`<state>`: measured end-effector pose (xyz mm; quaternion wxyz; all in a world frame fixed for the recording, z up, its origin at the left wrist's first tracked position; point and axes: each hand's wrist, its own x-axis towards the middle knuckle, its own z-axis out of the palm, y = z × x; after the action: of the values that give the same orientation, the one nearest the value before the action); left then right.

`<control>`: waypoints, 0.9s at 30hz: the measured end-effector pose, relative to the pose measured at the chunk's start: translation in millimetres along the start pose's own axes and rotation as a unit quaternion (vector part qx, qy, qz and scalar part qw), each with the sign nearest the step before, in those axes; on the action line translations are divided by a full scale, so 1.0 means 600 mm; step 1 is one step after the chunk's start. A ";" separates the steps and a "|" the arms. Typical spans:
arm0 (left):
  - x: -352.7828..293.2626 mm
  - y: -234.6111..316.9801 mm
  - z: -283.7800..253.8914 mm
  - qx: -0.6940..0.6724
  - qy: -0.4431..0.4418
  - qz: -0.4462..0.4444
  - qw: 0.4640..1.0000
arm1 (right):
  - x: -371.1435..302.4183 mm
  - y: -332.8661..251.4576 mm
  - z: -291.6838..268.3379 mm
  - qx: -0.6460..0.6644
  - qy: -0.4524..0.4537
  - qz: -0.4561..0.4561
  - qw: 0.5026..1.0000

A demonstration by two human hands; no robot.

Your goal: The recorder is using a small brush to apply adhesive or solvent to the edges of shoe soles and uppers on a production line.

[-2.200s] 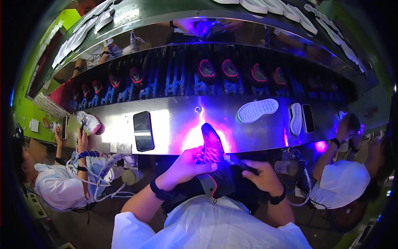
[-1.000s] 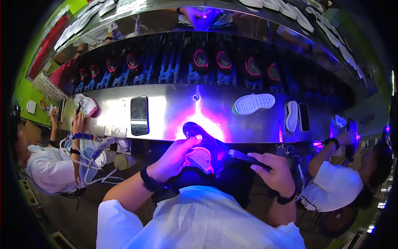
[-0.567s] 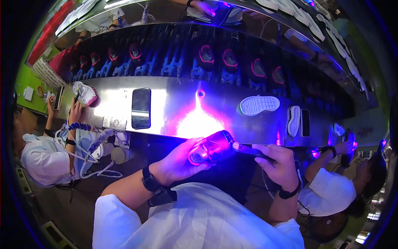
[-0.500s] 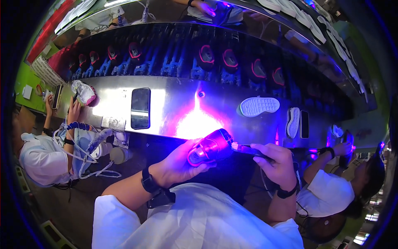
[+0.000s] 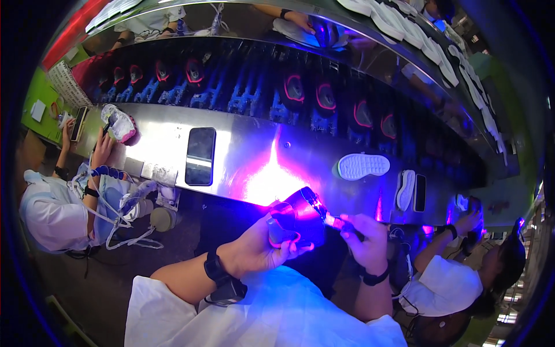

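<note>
My left hand (image 5: 254,247) is closed around a dark shoe upper (image 5: 298,218), lit red and purple, just off the front edge of the metal bench. My right hand (image 5: 370,242) grips a brush (image 5: 333,221) by its handle. The brush's pale tip meets the wet-looking dark rim at the right end of the upper, though glare hides the exact contact. A white shoe sole (image 5: 364,166) lies on the bench beyond my right hand. Behind the upper, a bright pink-violet glow covers part of the bench (image 5: 240,139).
A black phone (image 5: 200,156) lies left on the bench. Further right are another white sole (image 5: 405,189) and a second phone (image 5: 420,194). Several dark shoes (image 5: 293,88) sit on a rack behind. Co-workers sit at left (image 5: 63,211) and right (image 5: 445,280); white soles (image 5: 399,28) line an upper shelf.
My left hand has turned and tilted the shoe upper, lowering it slightly. My right hand has shifted left and down, with the brush now at the rim's lower part.
</note>
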<state>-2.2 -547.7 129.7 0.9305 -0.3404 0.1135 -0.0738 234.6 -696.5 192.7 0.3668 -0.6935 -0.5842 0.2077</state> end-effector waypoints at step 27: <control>0.057 0.353 0.308 0.804 0.426 0.395 0.130 | -0.107 0.130 0.015 0.171 0.076 0.240 0.953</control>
<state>91.7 -280.5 123.5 0.3750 0.7801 0.4858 0.1215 264.7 -759.9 119.1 0.4623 -0.7539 -0.3267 0.3335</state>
